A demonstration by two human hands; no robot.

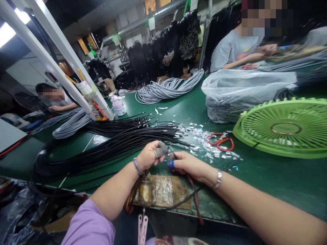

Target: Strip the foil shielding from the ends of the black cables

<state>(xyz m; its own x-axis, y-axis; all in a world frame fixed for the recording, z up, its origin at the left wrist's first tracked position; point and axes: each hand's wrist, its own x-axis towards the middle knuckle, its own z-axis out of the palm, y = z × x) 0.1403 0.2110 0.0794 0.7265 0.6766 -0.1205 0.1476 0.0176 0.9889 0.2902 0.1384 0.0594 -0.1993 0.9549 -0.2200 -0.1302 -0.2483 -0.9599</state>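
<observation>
My left hand (pixel 154 154), with grey wrap on its finger and thumb, is closed in a pinch on a thin black cable end (pixel 169 147). Fine wires seem to stick out of that end, too small to tell apart. Close beside it, my right hand (pixel 187 165) is closed too, with blue tape round one finger. A dark thin piece shows at its fingertips, and its kind is hidden. From below this hand hangs a reddish-brown strip (pixel 196 199). Behind the hands lies a long bundle of black cables (pixel 109 148) with pale tips.
White and blue scraps (pixel 201 137) litter the green table (pixel 268 183) around red-handled scissors (pixel 221 142). A green fan (pixel 283 127) stands right, near a plastic bag (pixel 230 102). A taped cardboard piece (pixel 166 190) lies at the front edge. Grey cable coils (pixel 168 90) and two people are beyond.
</observation>
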